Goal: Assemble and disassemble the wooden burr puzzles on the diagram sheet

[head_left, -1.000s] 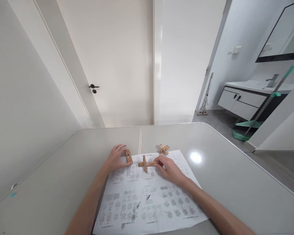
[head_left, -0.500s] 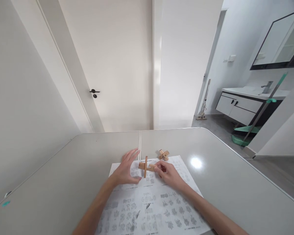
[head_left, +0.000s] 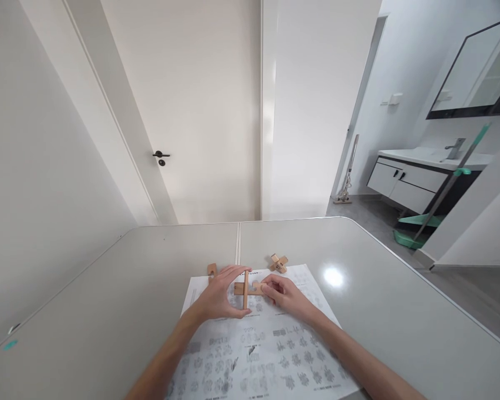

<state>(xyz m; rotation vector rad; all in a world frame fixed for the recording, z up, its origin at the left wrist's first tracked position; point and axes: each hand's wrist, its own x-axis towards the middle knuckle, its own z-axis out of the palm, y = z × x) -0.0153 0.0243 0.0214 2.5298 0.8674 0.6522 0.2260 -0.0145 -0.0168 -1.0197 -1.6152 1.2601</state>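
Observation:
My right hand pinches the right end of a flat, notched wooden puzzle piece, held just above the printed sheet. A thin wooden stick crosses that piece near its left part, at about a right angle. My left hand spans the stick, with fingertips at its far end and the thumb at its near end. Beyond my left hand lies another notched wooden piece, partly hidden by the fingers. A cross-shaped wooden piece group rests at the sheet's far edge.
The paper lies on a pale grey table with a seam down its far half. A white door stands beyond. To the right are a washbasin cabinet, a mop and a green dustpan.
My left hand has moved right and closed onto the two ends of the stick. The notched piece beyond it has come into view. My right hand keeps its pinch.

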